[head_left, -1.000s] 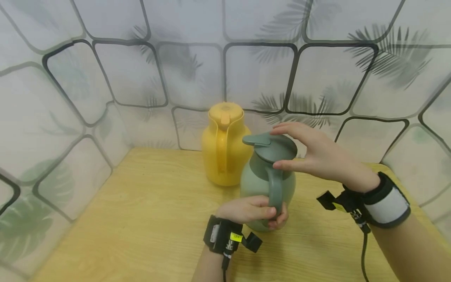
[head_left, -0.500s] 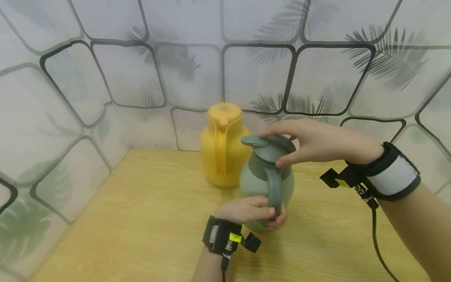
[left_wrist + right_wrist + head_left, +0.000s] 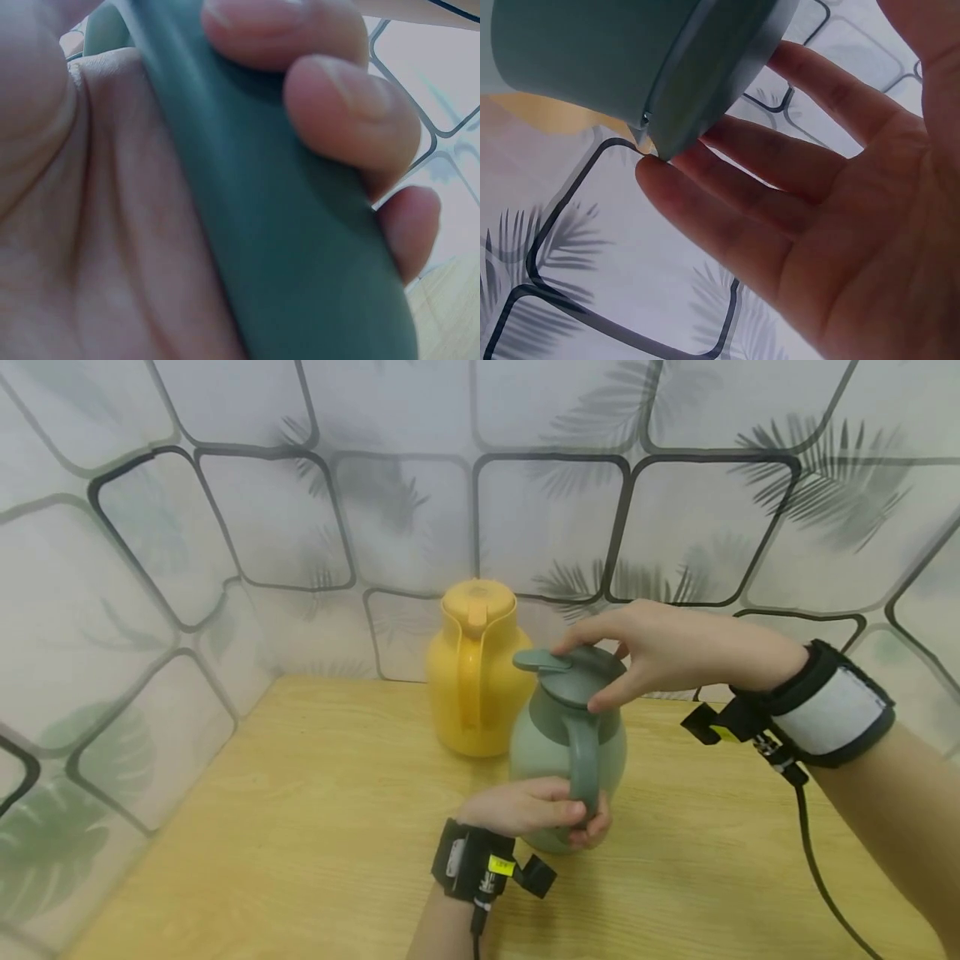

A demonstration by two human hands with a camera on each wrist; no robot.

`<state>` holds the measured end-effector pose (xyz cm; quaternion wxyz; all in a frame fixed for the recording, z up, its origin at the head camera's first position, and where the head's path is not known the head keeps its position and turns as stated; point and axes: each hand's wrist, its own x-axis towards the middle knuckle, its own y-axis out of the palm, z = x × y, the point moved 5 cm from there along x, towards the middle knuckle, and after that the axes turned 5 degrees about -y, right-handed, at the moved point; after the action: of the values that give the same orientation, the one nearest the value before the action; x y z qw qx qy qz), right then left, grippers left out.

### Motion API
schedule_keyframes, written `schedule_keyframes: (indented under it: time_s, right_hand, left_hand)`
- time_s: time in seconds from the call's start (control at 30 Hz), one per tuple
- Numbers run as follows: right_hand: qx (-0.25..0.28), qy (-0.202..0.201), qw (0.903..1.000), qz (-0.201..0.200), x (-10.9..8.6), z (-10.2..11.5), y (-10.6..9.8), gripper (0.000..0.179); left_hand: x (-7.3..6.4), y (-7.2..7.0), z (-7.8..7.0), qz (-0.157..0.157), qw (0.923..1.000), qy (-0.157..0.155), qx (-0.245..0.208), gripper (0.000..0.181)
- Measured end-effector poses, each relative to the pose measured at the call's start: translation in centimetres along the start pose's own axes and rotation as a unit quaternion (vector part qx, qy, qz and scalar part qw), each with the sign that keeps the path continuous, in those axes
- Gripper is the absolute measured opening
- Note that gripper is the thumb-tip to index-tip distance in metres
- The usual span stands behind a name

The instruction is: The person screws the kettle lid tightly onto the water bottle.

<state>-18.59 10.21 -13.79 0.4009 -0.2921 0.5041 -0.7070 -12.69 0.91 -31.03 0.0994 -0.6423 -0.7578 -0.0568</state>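
Observation:
A sage-green thermos jug (image 3: 531,747) stands on the wooden table, its dark green handle (image 3: 583,756) toward me. My left hand (image 3: 521,808) grips the lower part of that handle, the fingers wrapped round it in the left wrist view. From the right, my right hand (image 3: 660,647) spans the jug's lid (image 3: 573,683), thumb on the near rim and fingers across the top and far side. In the right wrist view several fingertips (image 3: 654,174) touch the lid's rim (image 3: 727,82). The flat spout tab (image 3: 536,660) points left.
A yellow thermos jug (image 3: 450,693) stands close behind and to the left, handle facing me. Patterned cloth walls (image 3: 555,527) enclose the back and sides of the wooden table (image 3: 300,810). A cable (image 3: 817,868) hangs from the right wrist camera.
My right hand has come in over the lid, fingers moving left and closing on it from a wider spread, and its wrist has risen. The left hand and the jug stay in place.

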Motion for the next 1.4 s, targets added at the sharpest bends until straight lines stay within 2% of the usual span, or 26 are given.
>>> schedule_keyframes:
  time_s: [0.13,0.43,0.7,0.97,1.13,1.4]
  right_hand:
    - [-0.004,0.003,0.9999,0.01,0.3,0.3,-0.3,0.05]
    - [-0.032,0.019,0.9993,-0.005,0.5,0.6,-0.2,0.05]
    - [-0.056,0.081,0.9951,-0.015,0.9,0.8,-0.1,0.05]
    - [-0.087,0.15,0.9846,-0.013,1.7,1.3,0.1,0.055]
    - [-0.097,0.175,0.9797,-0.011,1.9,1.6,0.2,0.059]
    - [-0.083,0.199,0.9765,-0.002,2.0,1.8,0.2,0.06]
  left_hand:
    - [0.0,0.0,0.0,-0.001,1.0,0.0,0.001,0.068]
    - [0.1,0.0,-0.1,0.003,1.0,0.001,0.004,0.067]
    - [0.1,0.0,-0.1,0.0,1.0,0.002,0.003,0.067]
    - [0.0,0.1,0.0,0.001,1.0,0.001,0.005,0.067]
    - [0.0,0.0,0.0,0.004,0.9999,0.005,0.009,0.066]
    - [0.0,-0.1,0.0,0.006,0.9999,0.005,0.015,0.066]
